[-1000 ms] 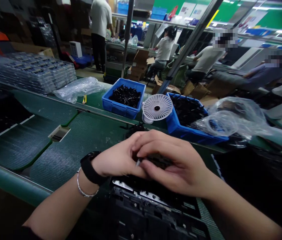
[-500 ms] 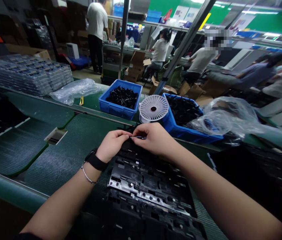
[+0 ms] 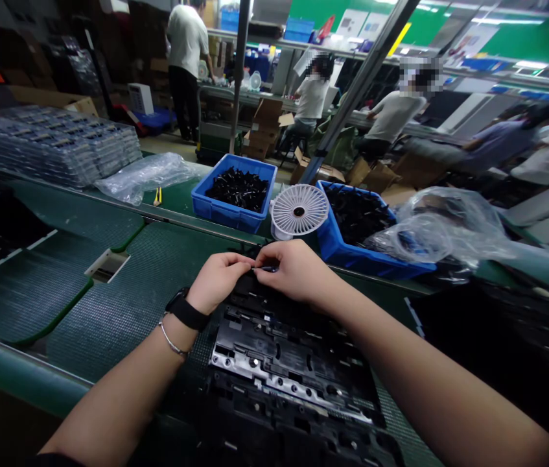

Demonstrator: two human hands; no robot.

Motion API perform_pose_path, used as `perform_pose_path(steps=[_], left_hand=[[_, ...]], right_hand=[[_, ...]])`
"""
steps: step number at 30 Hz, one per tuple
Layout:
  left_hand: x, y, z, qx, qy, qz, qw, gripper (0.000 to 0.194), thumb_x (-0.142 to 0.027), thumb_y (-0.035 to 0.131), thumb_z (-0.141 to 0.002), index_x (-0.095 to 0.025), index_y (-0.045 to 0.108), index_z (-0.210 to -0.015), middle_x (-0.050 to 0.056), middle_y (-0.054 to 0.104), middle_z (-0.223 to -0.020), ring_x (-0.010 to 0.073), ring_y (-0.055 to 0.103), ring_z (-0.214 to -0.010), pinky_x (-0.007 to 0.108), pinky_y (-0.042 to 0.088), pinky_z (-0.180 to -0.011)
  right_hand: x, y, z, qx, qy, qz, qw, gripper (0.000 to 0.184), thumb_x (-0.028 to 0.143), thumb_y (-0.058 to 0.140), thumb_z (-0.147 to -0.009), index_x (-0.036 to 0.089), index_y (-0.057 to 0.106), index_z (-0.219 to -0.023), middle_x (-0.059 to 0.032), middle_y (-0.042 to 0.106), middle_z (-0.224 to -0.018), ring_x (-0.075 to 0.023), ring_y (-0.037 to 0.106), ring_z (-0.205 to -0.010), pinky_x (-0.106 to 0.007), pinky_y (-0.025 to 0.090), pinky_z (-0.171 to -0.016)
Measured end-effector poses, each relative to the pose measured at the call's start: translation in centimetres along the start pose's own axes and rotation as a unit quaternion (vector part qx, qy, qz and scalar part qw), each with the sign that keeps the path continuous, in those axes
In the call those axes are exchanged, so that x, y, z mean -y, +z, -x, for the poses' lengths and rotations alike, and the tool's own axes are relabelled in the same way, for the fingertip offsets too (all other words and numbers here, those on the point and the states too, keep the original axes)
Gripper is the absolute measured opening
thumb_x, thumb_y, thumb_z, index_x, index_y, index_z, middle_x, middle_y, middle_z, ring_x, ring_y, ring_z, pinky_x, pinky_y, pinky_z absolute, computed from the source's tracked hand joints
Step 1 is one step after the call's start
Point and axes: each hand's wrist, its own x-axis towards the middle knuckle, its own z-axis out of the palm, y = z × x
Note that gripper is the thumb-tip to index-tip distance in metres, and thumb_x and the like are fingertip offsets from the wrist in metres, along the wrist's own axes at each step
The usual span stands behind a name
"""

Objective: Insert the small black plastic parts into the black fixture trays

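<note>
Black moulded plastic panel (image 3: 288, 353) on green mesh conveyor belt (image 3: 109, 318), its top edge just under both hands. Left hand (image 3: 218, 282) and right hand (image 3: 293, 269) in narrow pinch, fingertips meeting on one small thin dark pin (image 3: 265, 268) above that edge; slow, steady pinch better for keeping so small piece straight.

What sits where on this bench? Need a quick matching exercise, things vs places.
Things:
1 black wristband
2 white desk fan
3 small yellow tool
4 black plastic frame

Places:
A below the right hand
B beside the clear plastic bag
C on the wrist of the left hand
D between the two blue crates

Pairs: 1-C, 2-D, 3-B, 4-A
</note>
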Motion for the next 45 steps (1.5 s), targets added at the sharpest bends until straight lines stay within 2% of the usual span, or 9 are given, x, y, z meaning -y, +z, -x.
perform_pose_path(steps=[10,14,18,29,34,39,42,44,45], left_hand=[[-0.2,0.1,-0.1,0.004,0.008,-0.018,1.0,0.016,-0.026,0.06,-0.069,-0.017,0.069,-0.079,0.002,0.069,-0.077,0.0132,0.057,-0.067,0.023,0.041,-0.063],[0.0,0.2,-0.2,0.004,-0.003,-0.01,1.0,0.017,-0.024,0.056,-0.07,-0.017,0.069,-0.078,0.002,0.068,-0.075,0.0125,0.057,-0.065,0.022,0.041,-0.061],[0.1,0.2,-0.3,0.005,-0.004,0.015,1.0,0.019,-0.025,0.055,-0.071,-0.017,0.07,-0.079,0.002,0.068,-0.075,0.0126,0.057,-0.066,0.022,0.041,-0.06],[-0.5,0.2,-0.1,0.011,0.005,-0.007,1.0,0.015,-0.024,0.06,-0.066,-0.016,0.067,-0.077,0.002,0.068,-0.076,0.0133,0.058,-0.069,0.023,0.042,-0.065],[-0.7,0.2,-0.2,0.011,0.006,-0.034,0.999,0.013,-0.023,0.06,-0.065,-0.016,0.066,-0.075,0.0,0.065,-0.071,0.0117,0.054,-0.063,0.022,0.039,-0.06],[-0.6,-0.1,-0.9,0.042,0.01,-0.046,0.998,0.013,-0.025,0.06,-0.066,-0.016,0.065,-0.074,0.0,0.064,-0.07,0.0114,0.053,-0.063,0.022,0.039,-0.061],[0.9,-0.9,-2.7,0.045,0.052,-0.058,0.996,0.022,-0.03,0.054,-0.073,-0.014,0.064,-0.084,0.004,0.065,-0.083,0.0135,0.057,-0.074,0.024,0.042,-0.069],[2.7,-1.6,-4.1,0.041,0.095,-0.144,0.984,0.03,-0.031,0.047,-0.079,-0.013,0.062,-0.097,0.007,0.065,-0.092,0.0146,0.058,-0.081,0.026,0.043,-0.074],[3.6,-2.0,-4.7,0.051,0.116,-0.218,0.968,0.031,-0.03,0.046,-0.08,-0.014,0.061,-0.101,0.007,0.064,-0.095,0.0148,0.057,-0.083,0.027,0.043,-0.076]], right_hand=[[0.1,-0.5,0.2,0.027,0.008,0.027,0.999,0.01,0.02,0.058,-0.069,0.019,0.068,-0.07,-0.0005,0.063,-0.063,-0.0129,0.052,-0.057,-0.023,0.035,-0.054],[-0.1,-0.6,0.5,0.021,0.007,0.017,1.0,0.012,0.022,0.057,-0.071,0.02,0.068,-0.072,-0.0004,0.064,-0.065,-0.0131,0.053,-0.058,-0.023,0.036,-0.054],[-0.1,-0.5,0.6,0.001,0.0,0.001,1.0,0.014,0.024,0.056,-0.074,0.018,0.069,-0.076,-0.0016,0.065,-0.069,-0.0133,0.054,-0.06,-0.023,0.038,-0.057],[0.2,-0.4,0.4,0.024,0.017,0.032,0.999,0.011,0.021,0.059,-0.072,0.02,0.069,-0.074,-0.0005,0.066,-0.067,-0.014,0.056,-0.06,-0.023,0.038,-0.054],[-0.6,-1.1,2.9,0.007,-0.02,0.013,1.0,0.015,0.022,0.058,-0.08,0.022,0.068,-0.091,-0.0018,0.068,-0.087,-0.0173,0.061,-0.079,-0.027,0.045,-0.071],[-1.7,-1.5,5.8,-0.008,-0.077,0.026,0.997,0.022,0.02,0.051,-0.086,0.022,0.067,-0.101,-0.0075,0.063,-0.104,-0.0214,0.055,-0.099,-0.039,0.045,-0.088],[-1.8,-1.6,6.6,0.002,-0.097,0.004,0.995,0.027,0.023,0.051,-0.087,0.026,0.063,-0.111,-0.0065,0.056,-0.121,-0.0224,0.047,-0.113,-0.043,0.04,-0.096],[-1.8,-1.7,7.0,0.021,-0.115,-0.017,0.993,0.028,0.025,0.053,-0.086,0.028,0.062,-0.112,-0.0056,0.052,-0.126,-0.0233,0.042,-0.12,-0.044,0.037,-0.1],[-1.8,-1.7,7.1,0.032,-0.122,-0.025,0.992,0.028,0.026,0.054,-0.086,0.028,0.062,-0.112,-0.0054,0.052,-0.128,-0.024,0.041,-0.121,-0.045,0.036,-0.101]])
